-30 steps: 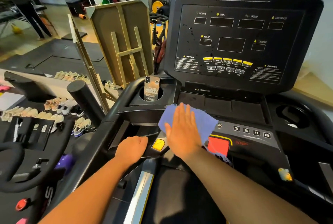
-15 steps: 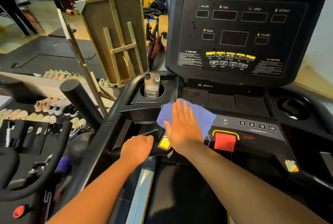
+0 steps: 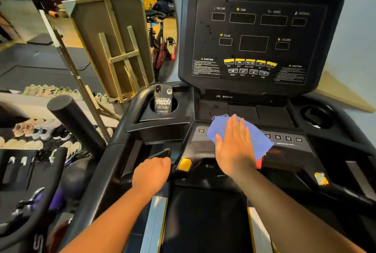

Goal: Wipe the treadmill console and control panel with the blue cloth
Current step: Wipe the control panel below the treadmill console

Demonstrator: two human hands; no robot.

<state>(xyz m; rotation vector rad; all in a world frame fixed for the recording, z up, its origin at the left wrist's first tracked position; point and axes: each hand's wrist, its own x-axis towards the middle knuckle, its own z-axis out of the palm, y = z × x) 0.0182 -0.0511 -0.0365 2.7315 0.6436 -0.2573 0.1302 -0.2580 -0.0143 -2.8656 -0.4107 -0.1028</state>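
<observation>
Head view shows us, nearest, our left hand (image 3: 151, 173) curled in a fist around the black treadmill handlebar grip (image 3: 162, 154) beside the yellow hexagonal button (image 3: 184, 164), as it was a second ago. Just beyond, our right hand (image 3: 235, 147) lies flat and fully open, fingers (image 3: 234, 124) together, pressing the soft blue cloth (image 3: 254, 136) onto the grey control panel (image 3: 284, 141) without gripping it. Over the last second the cloth has slid rightward: the leftmost number key (image 3: 201, 130) is now uncovered, while the red stop button (image 3: 259, 164) is almost hidden under the cloth's lower edge. We judge the left part of the panel wiped and the stroke working toward the keys marked 6, 9 and 12. Further back, a black phone (image 3: 162, 99) stands upright in the left cup holder (image 3: 175, 108), well clear of the cloth. Farthest, the large black upright console (image 3: 258, 37) shows dark specks near the incline window and looks not yet wiped, so most of the task remains
</observation>
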